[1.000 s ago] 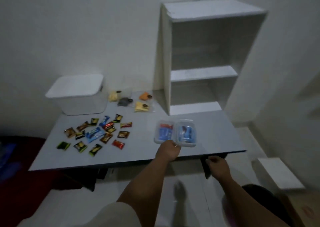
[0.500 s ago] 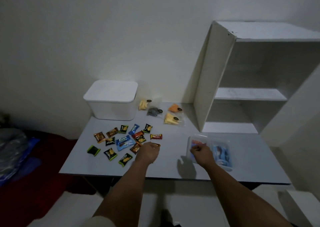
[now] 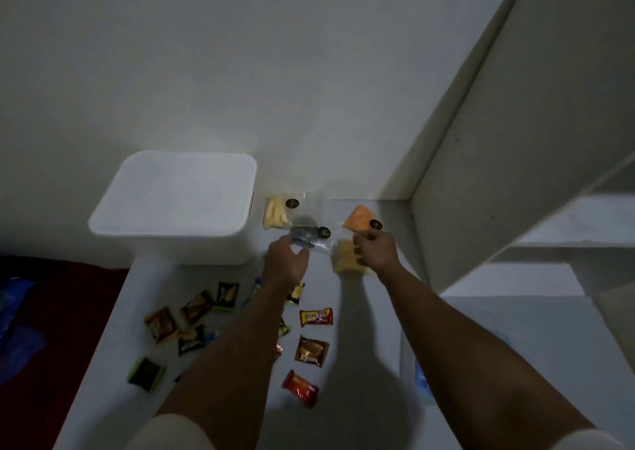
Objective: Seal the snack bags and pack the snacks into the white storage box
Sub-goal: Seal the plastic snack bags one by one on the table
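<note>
Head view shows us both our arms stretched across the grey table [image 3: 360, 312] toward the clear snack bags by the wall. Our left hand [image 3: 287, 260] has its fingers spread loosely at the bag of dark snacks [image 3: 304, 235]; whether it grips, we cannot tell. Our right hand [image 3: 376, 252] is curled and pinches the top of the bag of yellow crackers [image 3: 345, 260]. Our white storage box [image 3: 178, 198], lid on, stands at the left, wrapped candies [image 3: 311, 350] lying before it.
</note>
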`<action>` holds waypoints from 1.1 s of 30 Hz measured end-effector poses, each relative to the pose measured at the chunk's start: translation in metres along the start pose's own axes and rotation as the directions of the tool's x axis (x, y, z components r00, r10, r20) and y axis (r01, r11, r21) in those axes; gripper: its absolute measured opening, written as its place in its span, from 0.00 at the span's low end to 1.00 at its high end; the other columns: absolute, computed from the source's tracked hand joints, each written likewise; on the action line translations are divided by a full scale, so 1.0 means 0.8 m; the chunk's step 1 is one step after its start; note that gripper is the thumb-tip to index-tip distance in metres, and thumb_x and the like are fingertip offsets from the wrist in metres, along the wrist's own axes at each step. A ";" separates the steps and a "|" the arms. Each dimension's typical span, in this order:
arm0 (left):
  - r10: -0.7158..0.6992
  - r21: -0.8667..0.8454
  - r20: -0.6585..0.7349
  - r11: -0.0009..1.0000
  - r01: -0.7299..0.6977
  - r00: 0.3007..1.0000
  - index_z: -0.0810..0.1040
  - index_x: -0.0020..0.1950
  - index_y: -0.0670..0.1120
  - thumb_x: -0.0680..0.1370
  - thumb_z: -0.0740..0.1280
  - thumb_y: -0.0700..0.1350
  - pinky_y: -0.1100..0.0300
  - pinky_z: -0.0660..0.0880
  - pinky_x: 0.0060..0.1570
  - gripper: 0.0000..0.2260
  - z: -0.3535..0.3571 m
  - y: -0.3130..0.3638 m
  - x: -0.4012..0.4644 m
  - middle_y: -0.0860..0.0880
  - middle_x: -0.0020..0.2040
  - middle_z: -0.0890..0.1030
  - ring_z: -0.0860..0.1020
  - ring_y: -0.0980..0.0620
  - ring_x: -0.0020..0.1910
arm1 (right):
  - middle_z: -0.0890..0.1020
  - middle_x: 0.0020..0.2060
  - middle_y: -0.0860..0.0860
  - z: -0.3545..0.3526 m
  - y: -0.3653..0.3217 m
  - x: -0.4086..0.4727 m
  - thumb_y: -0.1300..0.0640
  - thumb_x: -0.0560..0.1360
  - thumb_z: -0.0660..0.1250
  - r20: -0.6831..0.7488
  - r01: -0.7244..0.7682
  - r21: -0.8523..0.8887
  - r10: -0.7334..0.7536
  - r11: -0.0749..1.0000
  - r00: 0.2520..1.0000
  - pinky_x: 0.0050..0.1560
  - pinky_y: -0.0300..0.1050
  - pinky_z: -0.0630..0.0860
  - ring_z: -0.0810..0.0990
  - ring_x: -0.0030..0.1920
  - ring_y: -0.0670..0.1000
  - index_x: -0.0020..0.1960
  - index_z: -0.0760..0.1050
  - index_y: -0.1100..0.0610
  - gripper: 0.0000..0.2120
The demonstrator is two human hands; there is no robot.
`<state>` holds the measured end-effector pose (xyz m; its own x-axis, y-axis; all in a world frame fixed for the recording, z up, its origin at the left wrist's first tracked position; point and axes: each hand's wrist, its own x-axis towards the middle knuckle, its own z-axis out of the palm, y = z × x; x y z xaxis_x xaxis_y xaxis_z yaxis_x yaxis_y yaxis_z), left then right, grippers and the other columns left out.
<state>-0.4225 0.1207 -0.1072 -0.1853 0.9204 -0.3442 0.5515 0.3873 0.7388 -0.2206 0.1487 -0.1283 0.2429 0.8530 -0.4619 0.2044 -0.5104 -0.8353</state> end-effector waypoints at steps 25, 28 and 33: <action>-0.176 0.011 -0.012 0.984 0.176 0.984 0.65 0.78 0.47 0.77 0.66 0.52 0.50 0.68 0.71 0.31 0.016 -0.001 0.180 0.42 0.78 0.65 0.68 0.39 0.74 | 0.82 0.39 0.58 0.102 -0.077 0.153 0.70 0.75 0.71 0.147 -0.122 0.299 0.080 0.946 0.986 0.38 0.41 0.76 0.77 0.35 0.52 0.54 0.83 0.66 0.08; -0.081 -0.068 -0.083 0.995 0.075 0.993 0.75 0.70 0.44 0.80 0.66 0.50 0.57 0.72 0.59 0.20 -0.004 0.025 0.153 0.41 0.65 0.78 0.77 0.41 0.64 | 0.83 0.40 0.57 0.104 -0.112 0.122 0.70 0.75 0.72 0.166 -0.039 0.334 -0.018 0.942 0.986 0.41 0.42 0.79 0.80 0.38 0.51 0.54 0.83 0.67 0.09; -0.015 -0.225 -0.014 0.974 0.011 1.000 0.81 0.47 0.41 0.82 0.62 0.57 0.48 0.79 0.54 0.20 -0.060 0.075 0.109 0.41 0.47 0.85 0.83 0.41 0.49 | 0.85 0.43 0.58 0.089 -0.166 0.050 0.71 0.74 0.71 0.229 0.114 0.281 -0.182 0.953 0.956 0.43 0.44 0.84 0.84 0.41 0.52 0.54 0.83 0.67 0.09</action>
<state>-0.4444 0.2272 -0.0652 -0.2046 0.9152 -0.3472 0.3521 0.3998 0.8463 -0.3053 0.2584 -0.0569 -0.0215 0.9335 -0.3581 -0.0441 -0.3587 -0.9324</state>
